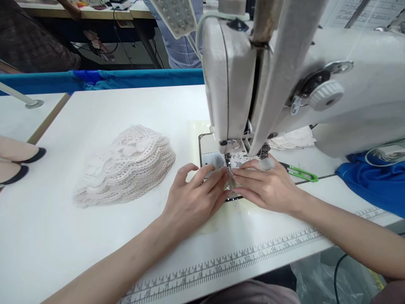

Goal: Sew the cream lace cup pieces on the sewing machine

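A small piece of white lace (pixel 239 159) lies under the presser foot of the sewing machine (pixel 234 80). My left hand (pixel 198 190) is at the left of the needle, its fingertips pinching the near edge of the lace. From the right, my right hand (pixel 268 183) holds the lace down with its fingers close together. The fingertips of both hands nearly meet just in front of the presser foot. Part of the lace is hidden beneath my fingers. Green-handled thread snips (pixel 300 172) lie just beyond my right hand.
A layered pile of white lace (pixel 129 164) sits to the left. More lace (pixel 294 138) lies behind the machine head. Blue cloth (pixel 376 181) is at the right. A printed ruler (pixel 234 259) runs along the table's front edge. Other people stand at the far side and left.
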`<state>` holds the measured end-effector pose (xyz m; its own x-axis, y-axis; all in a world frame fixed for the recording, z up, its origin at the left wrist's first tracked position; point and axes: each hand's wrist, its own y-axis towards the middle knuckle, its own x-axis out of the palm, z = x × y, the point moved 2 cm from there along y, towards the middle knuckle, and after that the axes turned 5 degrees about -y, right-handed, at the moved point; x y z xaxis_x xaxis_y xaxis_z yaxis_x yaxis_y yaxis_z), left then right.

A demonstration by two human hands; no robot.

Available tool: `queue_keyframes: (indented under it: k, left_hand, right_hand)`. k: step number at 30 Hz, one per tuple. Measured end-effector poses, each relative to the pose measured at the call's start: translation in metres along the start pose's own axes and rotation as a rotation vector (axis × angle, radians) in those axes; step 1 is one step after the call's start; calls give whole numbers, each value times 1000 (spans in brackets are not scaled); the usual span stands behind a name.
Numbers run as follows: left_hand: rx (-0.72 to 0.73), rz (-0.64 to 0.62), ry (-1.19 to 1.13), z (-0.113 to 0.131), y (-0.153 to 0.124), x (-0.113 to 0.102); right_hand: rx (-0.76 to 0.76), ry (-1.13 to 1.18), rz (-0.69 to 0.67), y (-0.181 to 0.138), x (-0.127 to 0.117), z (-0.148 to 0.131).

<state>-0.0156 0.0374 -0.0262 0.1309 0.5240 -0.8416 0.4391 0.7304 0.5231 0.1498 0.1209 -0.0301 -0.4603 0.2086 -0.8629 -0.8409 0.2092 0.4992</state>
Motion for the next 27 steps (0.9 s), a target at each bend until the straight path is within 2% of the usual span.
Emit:
queue_keyframes:
  k: [27]
  left_hand:
    - [-54, 8, 0, -8, 3, 5]
  right_hand:
    - [-1, -93, -19, 1, 5, 1]
